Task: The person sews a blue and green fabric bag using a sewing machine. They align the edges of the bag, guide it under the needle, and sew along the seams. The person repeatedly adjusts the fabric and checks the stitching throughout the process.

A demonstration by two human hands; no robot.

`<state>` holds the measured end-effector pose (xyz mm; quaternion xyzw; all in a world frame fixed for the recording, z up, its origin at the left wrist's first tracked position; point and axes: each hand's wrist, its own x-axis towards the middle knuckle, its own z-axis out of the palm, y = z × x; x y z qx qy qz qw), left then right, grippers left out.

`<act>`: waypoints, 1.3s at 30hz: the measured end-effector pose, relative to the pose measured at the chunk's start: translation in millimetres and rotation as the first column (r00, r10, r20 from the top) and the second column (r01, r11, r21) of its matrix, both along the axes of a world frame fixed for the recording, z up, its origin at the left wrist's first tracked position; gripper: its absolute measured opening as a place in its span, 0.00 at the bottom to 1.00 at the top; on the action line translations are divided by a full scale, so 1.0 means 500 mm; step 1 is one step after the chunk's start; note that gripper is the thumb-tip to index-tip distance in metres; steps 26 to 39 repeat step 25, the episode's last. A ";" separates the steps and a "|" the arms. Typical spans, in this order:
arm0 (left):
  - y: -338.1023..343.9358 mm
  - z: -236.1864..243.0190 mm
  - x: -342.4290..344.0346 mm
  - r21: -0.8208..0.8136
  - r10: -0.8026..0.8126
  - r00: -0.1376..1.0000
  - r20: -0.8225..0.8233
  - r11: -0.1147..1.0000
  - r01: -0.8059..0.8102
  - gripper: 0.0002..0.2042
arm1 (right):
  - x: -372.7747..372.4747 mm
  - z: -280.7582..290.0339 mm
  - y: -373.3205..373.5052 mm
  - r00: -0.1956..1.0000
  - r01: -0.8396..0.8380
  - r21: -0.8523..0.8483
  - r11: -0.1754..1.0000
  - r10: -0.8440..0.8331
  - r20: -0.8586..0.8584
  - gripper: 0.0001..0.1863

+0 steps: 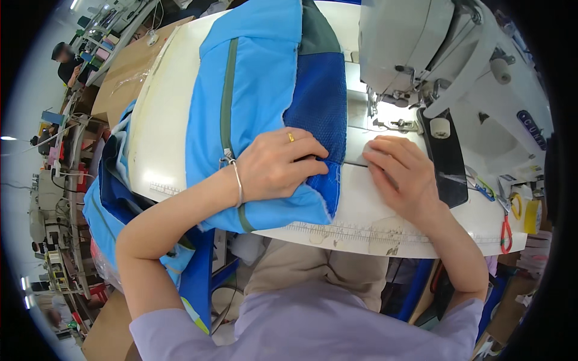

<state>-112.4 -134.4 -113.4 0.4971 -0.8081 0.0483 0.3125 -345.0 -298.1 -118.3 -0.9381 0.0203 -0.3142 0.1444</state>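
A light-blue fabric piece (259,90) lies on the white sewing table, with a grey-green zipper (229,96) running along it and a dark-blue mesh panel (319,96) on its right side. My left hand (280,162), wearing a ring and a bracelet, rests on the piece, its curled fingers closed on the cloth at the mesh panel's lower part. To the right of the cloth, my right hand (403,171) lies on the table below the presser foot (397,124). Its fingers are loosely bent, the thumb apart from them, and no object shows in it. The cloth lies left of the lit needle area.
The sewing machine (415,48) stands at the far right. Red-handled scissors (506,233) and a yellow tape roll (532,216) lie at the right edge. More blue fabric (102,210) hangs off the left side. Along the front edge runs a ruler strip (361,233).
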 end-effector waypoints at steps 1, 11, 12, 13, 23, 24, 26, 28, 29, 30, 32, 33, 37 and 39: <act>0.002 0.001 0.000 0.009 0.011 1.000 0.000 1.000 -0.011 0.12 | 0.002 0.003 0.004 1.000 0.006 0.011 1.000 -0.006 -0.002 0.12; -0.010 0.017 -0.019 -0.194 0.286 0.957 0.052 0.943 -0.271 0.11 | 0.004 -0.006 0.006 0.999 0.001 -0.003 1.000 -0.001 0.034 0.09; -0.003 0.015 -0.014 -0.165 0.279 0.958 0.066 0.950 -0.265 0.11 | 0.004 -0.005 0.004 0.999 -0.001 0.000 1.000 0.001 0.039 0.09; 0.007 0.014 -0.008 -0.137 0.271 0.959 0.080 0.956 -0.259 0.11 | 0.004 -0.004 0.006 0.999 -0.003 0.002 1.000 0.003 0.044 0.10; 0.091 0.142 -0.088 -0.243 0.313 0.931 0.189 0.933 -0.265 0.13 | 0.022 0.053 0.214 0.998 -0.025 0.927 0.373 0.062 0.001 0.31; 0.103 0.162 -0.089 -0.233 0.313 0.929 0.195 0.935 -0.267 0.12 | 0.020 0.059 0.214 0.993 -0.046 0.952 0.304 0.114 0.012 0.31; 0.118 0.183 -0.088 -0.158 0.297 0.939 0.174 0.949 -0.271 0.13 | 0.015 0.073 0.210 0.986 -0.064 0.971 0.232 0.165 0.026 0.30; 0.118 0.183 -0.088 -0.158 0.297 0.939 0.174 0.949 -0.271 0.13 | 0.015 0.073 0.210 0.986 -0.064 0.971 0.232 0.165 0.026 0.30; 0.118 0.183 -0.088 -0.158 0.297 0.939 0.174 0.949 -0.271 0.13 | 0.015 0.073 0.210 0.986 -0.064 0.971 0.232 0.165 0.026 0.30; 0.118 0.183 -0.088 -0.158 0.297 0.939 0.174 0.949 -0.271 0.13 | 0.015 0.073 0.210 0.986 -0.064 0.971 0.232 0.165 0.026 0.30; 0.118 0.183 -0.088 -0.158 0.297 0.939 0.174 0.949 -0.271 0.13 | 0.015 0.073 0.210 0.986 -0.064 0.971 0.232 0.165 0.026 0.30; 0.118 0.183 -0.088 -0.158 0.297 0.939 0.174 0.949 -0.271 0.13 | 0.015 0.073 0.210 0.986 -0.064 0.971 0.232 0.165 0.026 0.30; 0.118 0.183 -0.088 -0.158 0.297 0.939 0.174 0.949 -0.271 0.13 | 0.015 0.073 0.210 0.986 -0.064 0.971 0.232 0.165 0.026 0.30; 0.118 0.183 -0.088 -0.158 0.297 0.939 0.174 0.949 -0.271 0.13 | 0.015 0.073 0.210 0.986 -0.064 0.971 0.232 0.165 0.026 0.30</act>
